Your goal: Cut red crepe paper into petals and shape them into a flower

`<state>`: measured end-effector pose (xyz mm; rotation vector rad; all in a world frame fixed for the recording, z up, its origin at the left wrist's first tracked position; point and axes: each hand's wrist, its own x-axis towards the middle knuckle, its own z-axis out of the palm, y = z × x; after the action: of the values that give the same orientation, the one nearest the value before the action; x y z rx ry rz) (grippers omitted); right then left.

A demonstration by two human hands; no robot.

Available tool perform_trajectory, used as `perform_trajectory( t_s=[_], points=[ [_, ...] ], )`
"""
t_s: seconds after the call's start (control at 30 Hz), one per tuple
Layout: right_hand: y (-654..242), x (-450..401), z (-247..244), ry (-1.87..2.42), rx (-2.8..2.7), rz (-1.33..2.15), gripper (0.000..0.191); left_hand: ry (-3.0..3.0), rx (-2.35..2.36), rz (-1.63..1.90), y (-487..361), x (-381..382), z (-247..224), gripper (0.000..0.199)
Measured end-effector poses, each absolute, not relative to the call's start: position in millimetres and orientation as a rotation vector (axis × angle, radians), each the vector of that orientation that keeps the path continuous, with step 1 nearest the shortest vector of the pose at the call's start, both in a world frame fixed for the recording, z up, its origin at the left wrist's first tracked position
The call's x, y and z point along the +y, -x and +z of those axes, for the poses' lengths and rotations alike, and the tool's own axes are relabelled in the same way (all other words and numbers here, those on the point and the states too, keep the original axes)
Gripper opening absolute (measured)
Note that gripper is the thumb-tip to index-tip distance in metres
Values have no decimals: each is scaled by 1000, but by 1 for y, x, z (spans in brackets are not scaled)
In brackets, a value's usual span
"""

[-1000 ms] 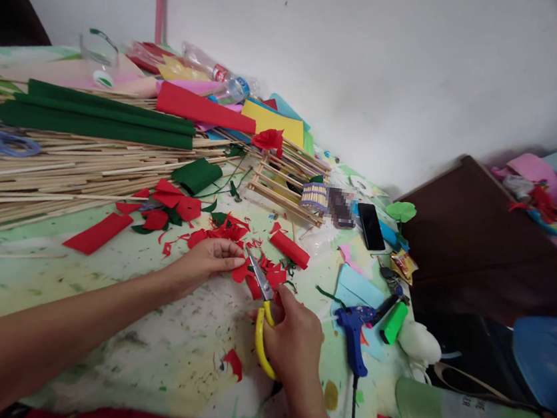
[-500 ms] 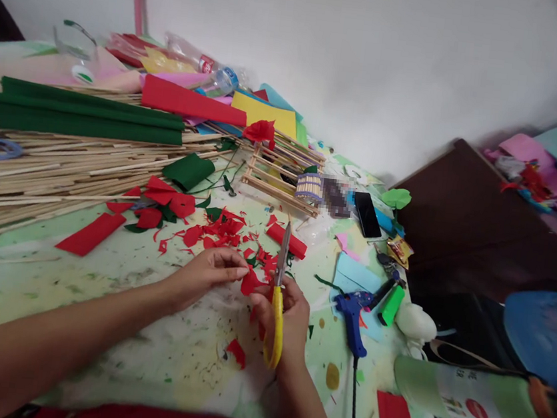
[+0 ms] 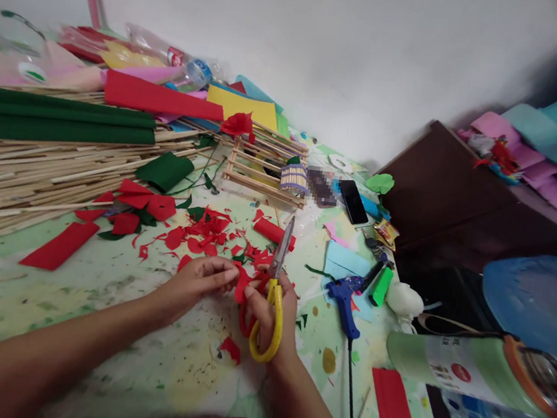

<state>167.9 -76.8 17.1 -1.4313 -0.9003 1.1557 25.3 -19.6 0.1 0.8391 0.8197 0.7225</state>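
Observation:
Yellow-handled scissors [image 3: 274,296] hang on my right hand [image 3: 280,310], blades pointing up and away, with the fingers closed round a handle loop. A small piece of red paper [image 3: 242,285] lies between my two hands. Thumb and index finger of my left hand [image 3: 211,278] pinch its left edge, and the right fingertips touch its other side. Just beyond the hands are scattered red scraps [image 3: 205,231] and a rolled red strip [image 3: 270,231]. A loose red scrap [image 3: 231,349] rests nearer to me.
Bamboo sticks [image 3: 36,168] and green paper [image 3: 57,120] cover the left. A stick frame [image 3: 263,170] with a red paper flower [image 3: 238,124] stands behind. At the right are a blue glue gun [image 3: 345,304], a phone [image 3: 354,202] and a green bottle [image 3: 461,367].
The whole view has shifted, so the table items appear further left. The scissors have tilted and their yellow handle loop shows wider. Both hands remain at the red piece.

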Motion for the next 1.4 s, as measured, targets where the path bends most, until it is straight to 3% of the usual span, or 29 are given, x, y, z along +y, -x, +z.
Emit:
perform_trajectory(
  t_s=[0.3,0.6,1.4],
  points=[
    [-168,-78,14,1500,-1019,1034,37,-808,849,743,-27,-19,-1,18],
    [-190,-79,30,2044,-1681,354,45,-549,872,939,-28,-8,0,24],
    [-185,-78,27,2027,-1869,418,45,-614,823,1031,-22,-2,-1,31]
  ],
)
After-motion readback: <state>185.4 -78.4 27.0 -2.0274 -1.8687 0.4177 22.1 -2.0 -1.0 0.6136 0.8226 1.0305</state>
